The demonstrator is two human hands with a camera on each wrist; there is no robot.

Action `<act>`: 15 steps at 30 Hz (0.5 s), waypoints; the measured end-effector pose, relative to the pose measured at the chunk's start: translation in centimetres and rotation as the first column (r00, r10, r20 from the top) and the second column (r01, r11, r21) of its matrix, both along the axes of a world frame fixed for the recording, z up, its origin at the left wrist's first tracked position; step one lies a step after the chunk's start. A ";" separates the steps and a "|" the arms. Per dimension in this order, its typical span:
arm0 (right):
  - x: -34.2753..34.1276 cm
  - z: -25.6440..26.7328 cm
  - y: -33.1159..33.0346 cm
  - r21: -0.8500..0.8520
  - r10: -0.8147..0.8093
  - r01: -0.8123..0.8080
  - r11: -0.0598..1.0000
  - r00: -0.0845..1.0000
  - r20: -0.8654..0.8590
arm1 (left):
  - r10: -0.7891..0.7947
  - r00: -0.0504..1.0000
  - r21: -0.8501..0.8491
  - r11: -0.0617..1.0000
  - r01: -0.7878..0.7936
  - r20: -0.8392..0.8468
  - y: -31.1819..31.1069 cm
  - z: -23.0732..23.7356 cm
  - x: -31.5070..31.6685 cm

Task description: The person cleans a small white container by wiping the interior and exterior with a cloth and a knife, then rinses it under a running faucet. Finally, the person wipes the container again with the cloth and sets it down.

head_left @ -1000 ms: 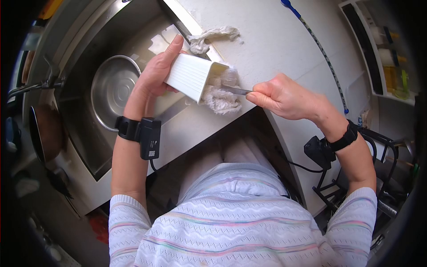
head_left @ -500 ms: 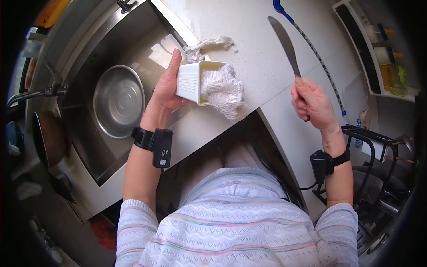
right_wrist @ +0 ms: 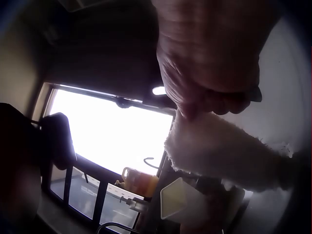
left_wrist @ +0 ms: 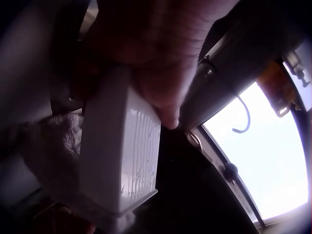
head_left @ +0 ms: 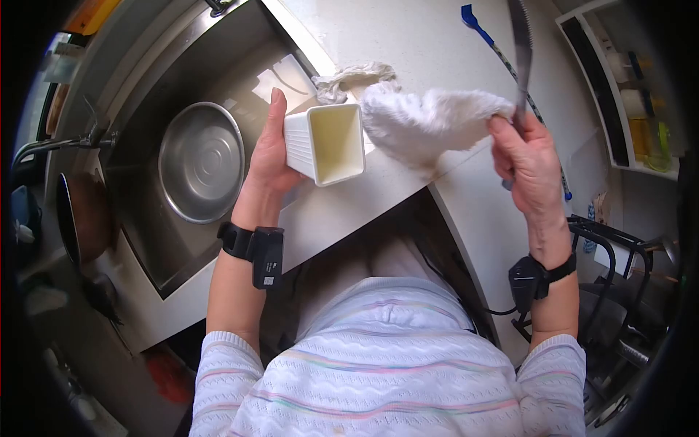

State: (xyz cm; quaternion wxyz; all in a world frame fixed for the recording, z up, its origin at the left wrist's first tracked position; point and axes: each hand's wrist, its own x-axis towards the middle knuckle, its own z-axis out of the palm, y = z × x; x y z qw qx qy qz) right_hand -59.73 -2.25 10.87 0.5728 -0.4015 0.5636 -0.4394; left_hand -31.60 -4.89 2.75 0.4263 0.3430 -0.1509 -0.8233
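- Foreground: white knitted top with pastel stripes point(head_left: 378, 357), worn by the person facing the front edge of the white speckled surface point(head_left: 419, 40).
- Left hand point(head_left: 268, 160): thumb extended, fingers wrapped behind and beneath the closed end of a white, ribbed, rectangular plastic container point(head_left: 301, 146), which it holds firmly.
- The container is raised near the front edge, beside the rim of the sink; its pale yellow interior faces the viewer and the right.
- Right hand point(head_left: 531, 156): closed in a fist around the handle of a long metal knife point(head_left: 521, 62), the thumb also pinching one end of a fluffy white cloth point(head_left: 437, 124).
- The cloth, partly blurred, stretches in the air from this hand towards the container, above the front corner of the surface; whether it touches the container's rim cannot be told.
- Left of the surface: stainless-steel sink point(head_left: 142, 237) with a round metal basin point(head_left: 202, 162) inside.
- Farther back: crumpled off-white cloth point(head_left: 354, 74) at the surface's sink-side edge; thin patterned strip with blue ends point(head_left: 475, 25), towards the right-hand edge.
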 end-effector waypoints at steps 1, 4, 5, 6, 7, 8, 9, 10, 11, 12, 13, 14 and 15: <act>-0.5 0.1 -0.1 0.000 0.018 -0.018 1.000 1.000 0.010 | 0.014 0.989 0.031 0.999 -0.009 -0.146 0.4 0.5 0.3; -1.2 0.1 -0.1 -0.062 -0.066 0.058 0.996 0.990 -0.123 | -0.034 0.949 0.010 0.999 0.039 -0.315 1.0 -1.3 1.3; -1.3 -0.1 0.0 -0.031 -0.063 0.061 0.998 0.995 -0.071 | -0.130 0.885 -0.073 0.991 0.109 -0.447 1.1 -2.1 1.7; -1.3 -0.3 -0.1 0.001 -0.064 0.064 0.998 0.998 -0.021 | -0.116 0.879 -0.042 0.993 0.109 -0.463 1.3 -2.0 1.6; -1.3 -0.5 -0.1 0.002 -0.055 0.055 0.998 0.998 -0.016 | -0.107 0.882 -0.040 0.994 0.100 -0.459 1.5 -2.0 1.5; -1.3 -0.7 -0.2 0.039 -0.090 0.088 0.995 0.996 0.031 | -0.115 0.870 -0.048 0.993 0.105 -0.479 1.6 -2.1 1.3; -1.2 -0.8 -0.3 0.076 -0.125 0.119 0.990 0.989 0.075 | -0.123 0.858 -0.057 0.992 0.109 -0.499 1.7 -2.0 1.1; -1.1 -0.8 -0.3 0.097 -0.144 0.137 0.986 0.987 0.075 | -0.127 0.863 -0.056 0.992 0.115 -0.489 1.8 -1.7 1.0; -1.0 -0.8 -0.4 0.099 -0.135 0.127 0.987 0.988 0.075 | -0.118 0.865 -0.053 0.993 0.105 -0.488 2.1 -1.3 0.5; -1.1 -0.8 -0.4 0.108 -0.169 0.159 0.981 0.981 0.097 | -0.024 0.908 0.086 0.994 0.065 -0.419 2.5 -0.4 -0.1; -1.1 -0.8 -0.4 0.117 -0.204 0.190 0.975 0.972 0.117 | 0.061 0.940 0.219 0.976 0.015 -0.336 2.8 0.1 -0.4; -1.6 -1.0 -0.4 0.120 -0.187 0.171 0.978 0.973 0.136 | -0.058 0.952 0.094 0.992 0.090 -0.299 2.9 0.0 -0.4; -1.7 -1.1 -0.4 0.121 -0.180 0.164 0.979 0.975 0.133 | -0.050 0.952 0.095 0.992 0.083 -0.302 3.0 0.2 -0.6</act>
